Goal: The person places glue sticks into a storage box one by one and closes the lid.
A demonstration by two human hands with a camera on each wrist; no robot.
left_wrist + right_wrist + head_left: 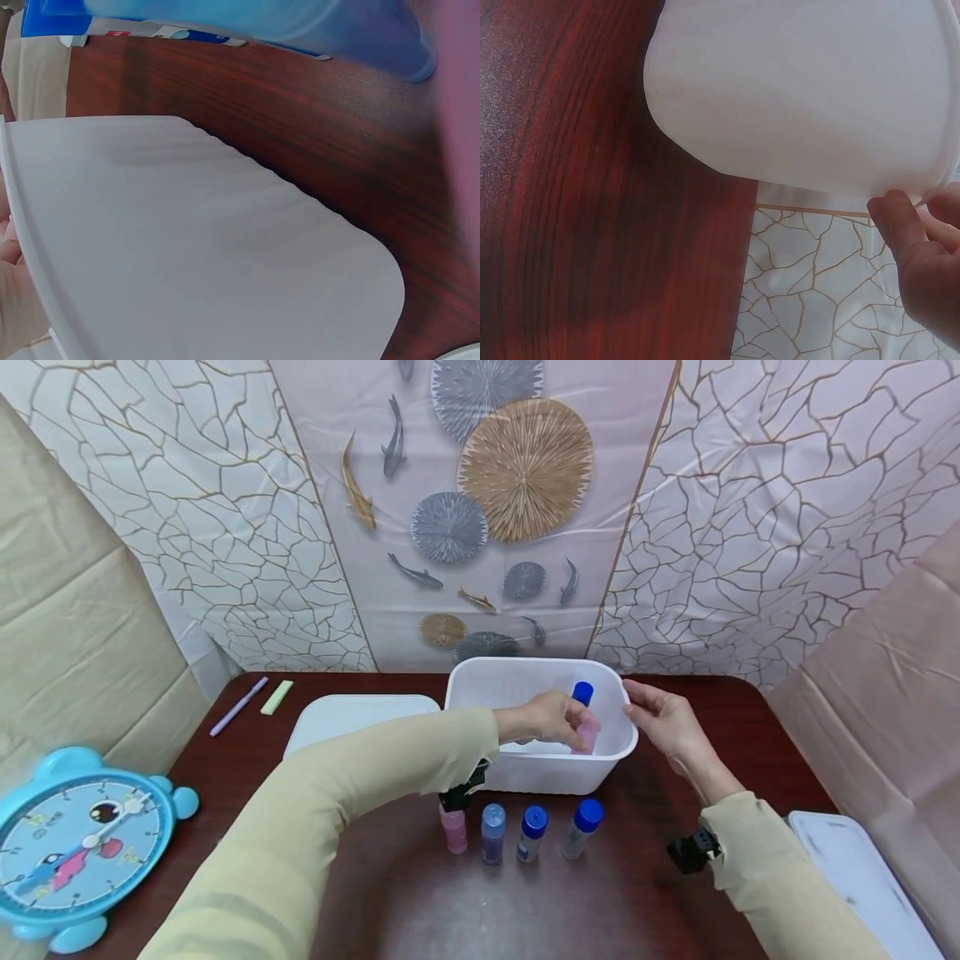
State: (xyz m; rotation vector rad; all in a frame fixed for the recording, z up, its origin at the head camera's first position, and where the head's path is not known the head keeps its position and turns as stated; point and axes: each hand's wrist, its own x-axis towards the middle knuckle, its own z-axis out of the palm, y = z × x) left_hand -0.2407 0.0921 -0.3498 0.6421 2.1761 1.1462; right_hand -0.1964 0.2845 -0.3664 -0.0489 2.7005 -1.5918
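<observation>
The left hand (551,717) is reaching over the front rim of the bin (540,774), its fingers grasping the pink bottle (587,739). This bottle is being held inside the bin, toward the right end; whether its base is touching the floor of the bin cannot be told. A capped bottle (582,693) is also occupying the bin, its blue cap showing just behind the left hand. The right hand (671,727) is pinching the bin's rim at the right end; the right wrist view is showing the fingertips pressing on the wall near the edge. In front of the bin, four bottles are standing in a row on the table (570,902). From left to right, these are a second pink bottle (455,832), partly hidden by the left wrist camera (462,789), a blue bottle (492,835) and two blue-capped bottles (532,835). The lid (360,710) is lying just left of the bin, partly covered by the left sleeve (405,756). Farther left, a pen (238,707) and a pale green block (277,697) are lying near each other. The clock (82,843) is occupying the left side, and a white panel (862,868) is lying at the far right.
</observation>
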